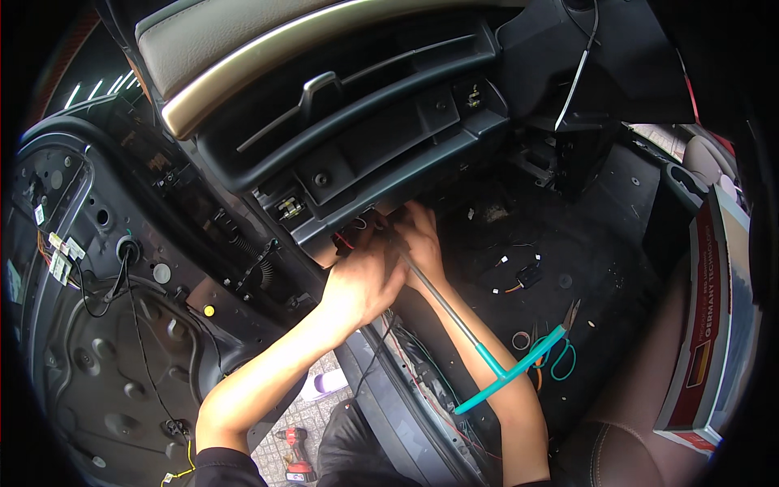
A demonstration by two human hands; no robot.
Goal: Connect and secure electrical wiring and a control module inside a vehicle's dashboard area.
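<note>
Both my hands are close together under the lower edge of a dashboard (365, 195). My left hand (361, 280) is closed, its fingers curled at the upper end of a T-handle wrench (454, 316). The wrench's metal shaft slants down across my right forearm to its teal crossbar. My right hand (419, 237) is just beyond, with bent fingers up among thin wires (347, 239), including a red one. The dash edge and my left hand hide its fingertips, so what they grip cannot be made out.
Scissors (561, 357), a tape roll (521, 341) and a small black connector (529, 276) lie on the dark car floor. A boxed product (706, 325) stands on the brown seat at right. The stripped door panel (105, 325) is left; a red cordless drill (298, 456) sits on the paving.
</note>
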